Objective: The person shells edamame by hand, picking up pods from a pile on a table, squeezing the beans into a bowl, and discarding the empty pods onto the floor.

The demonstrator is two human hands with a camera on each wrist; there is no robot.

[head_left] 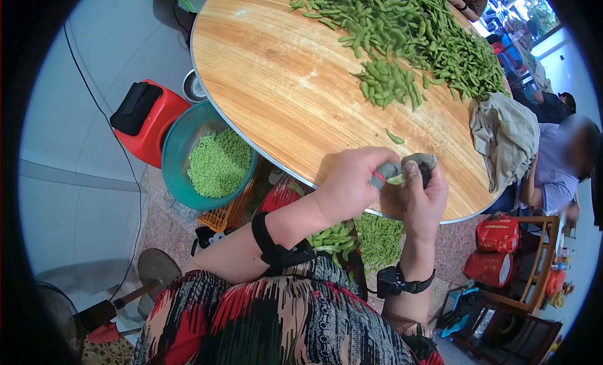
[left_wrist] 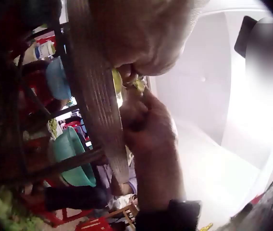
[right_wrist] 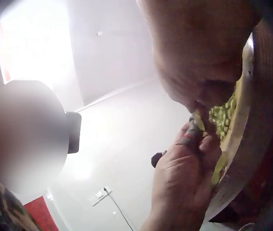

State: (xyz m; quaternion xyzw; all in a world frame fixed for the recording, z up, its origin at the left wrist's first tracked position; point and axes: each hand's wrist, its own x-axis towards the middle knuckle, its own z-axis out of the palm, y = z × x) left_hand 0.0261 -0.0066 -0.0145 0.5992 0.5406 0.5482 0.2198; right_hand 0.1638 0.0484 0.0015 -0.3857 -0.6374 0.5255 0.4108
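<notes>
A round wooden table (head_left: 282, 88) fills the upper middle of the head view, and a wide heap of green pods (head_left: 433, 38) covers its far side. A smaller bunch of pods (head_left: 389, 82) lies just in front of the heap. A crumpled grey cloth (head_left: 509, 136) hangs over the table's right edge. Below the left edge stands a teal basin (head_left: 171, 145) holding shelled beans (head_left: 218, 163), and a red stool (head_left: 157, 136) with a black bag (head_left: 135, 107) on it sits beside it. More pods (head_left: 336, 238) lie in the person's lap under the forearms.

Both hands meet at the near rim of the table. The left hand (head_left: 348, 186) is curled, its fingertips pinching one end of a pod (head_left: 396, 179). The right hand (head_left: 424, 198) is also curled, its thumb and fingers gripping the pod's other end, so the pod lies between the two sets of fingertips, just above the table edge. The fingertips seem to wear grey covers, though that is hard to tell. A loose pod (head_left: 395, 137) rests on the bare wood a little beyond the hands. In the left wrist view the pod shows as a yellow-green sliver between the two hands, right against the table's rim.
</notes>
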